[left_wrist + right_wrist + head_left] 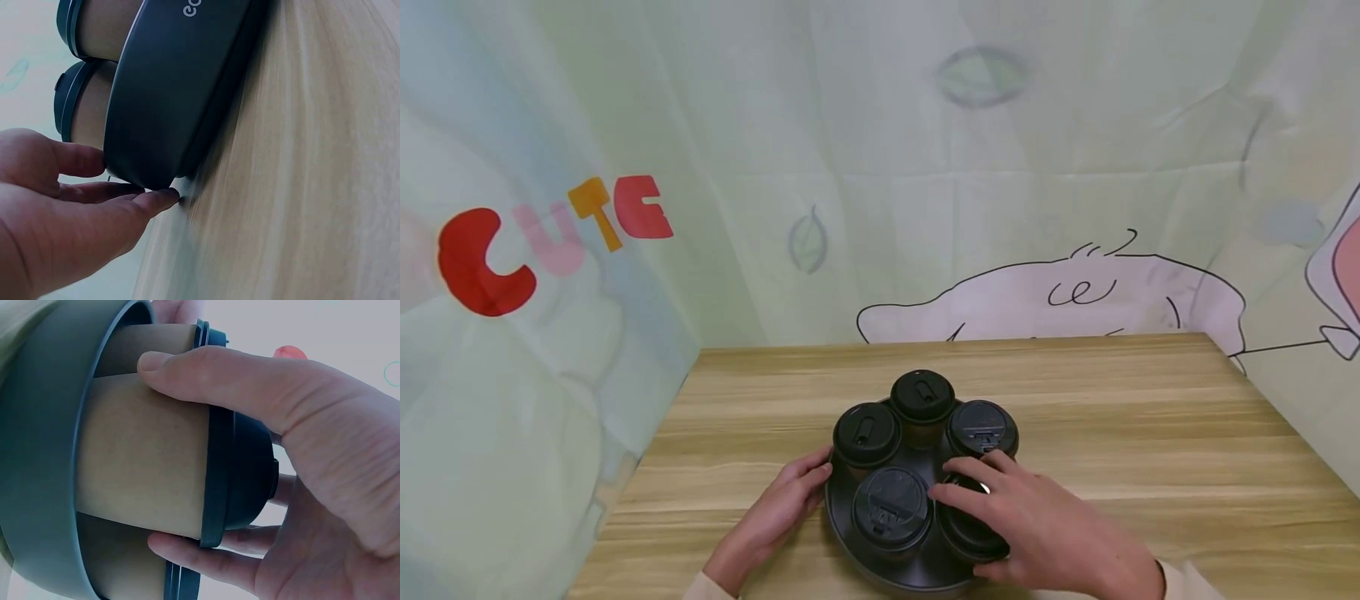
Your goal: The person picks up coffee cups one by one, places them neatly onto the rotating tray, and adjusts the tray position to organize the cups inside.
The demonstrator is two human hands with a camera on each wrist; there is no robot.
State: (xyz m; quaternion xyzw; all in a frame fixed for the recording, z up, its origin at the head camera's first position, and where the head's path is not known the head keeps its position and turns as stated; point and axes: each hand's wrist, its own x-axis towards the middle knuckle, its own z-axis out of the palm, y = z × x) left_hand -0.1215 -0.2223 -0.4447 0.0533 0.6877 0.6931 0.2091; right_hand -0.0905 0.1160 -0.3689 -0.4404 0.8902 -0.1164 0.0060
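Several brown paper cups with black lids stand in a deep, round dark tray (844, 533), whose outer wall (175, 81) bears pale lettering. At the tray's left side, my left hand (782, 504) holds the wall, its thumb near the rim and fingers low by the base. My right hand (1052, 517) grips the near-right coffee cup (144, 456), thumb on one side and fingers on the other. That cup's lower end is hidden inside the tray. Around it are the near-left cup (891, 510), left cup (867, 433), far cup (922, 396) and right cup (983, 427).
The tray stands on a wood-grain table (737, 408) near its front edge. Behind and to the left hangs a pale printed curtain (737, 167) with coloured letters and a cartoon drawing, close to the table's edges.
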